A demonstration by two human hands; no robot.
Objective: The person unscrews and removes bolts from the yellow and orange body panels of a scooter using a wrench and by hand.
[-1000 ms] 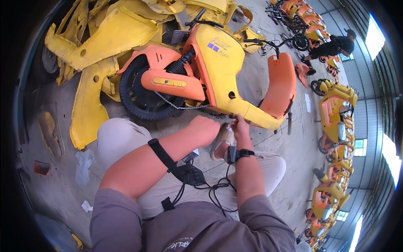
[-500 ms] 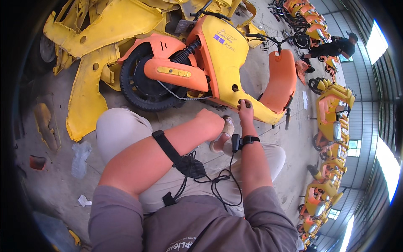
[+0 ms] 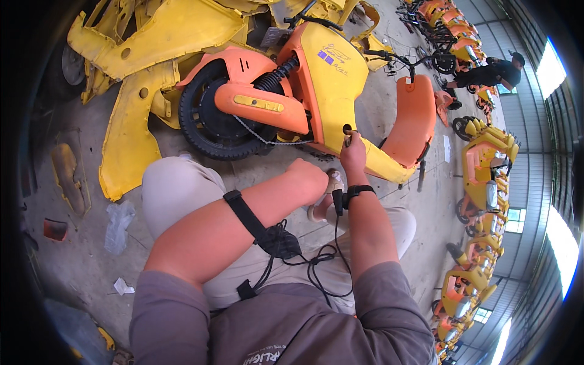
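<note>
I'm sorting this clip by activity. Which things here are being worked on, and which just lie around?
In hand:
- right hand at a hole in the scooter's yellow body panel
- left hand just below it, fisted

Lying about:
- loose yellow panels
- plastic scraps
- row of scooters
- another person

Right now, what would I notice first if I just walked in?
The yellow-and-orange scooter lying on its side ahead. The right hand reaches to a hole in its yellow body, while the left hand rests just below. Yellow panels are piled at upper left.
</note>
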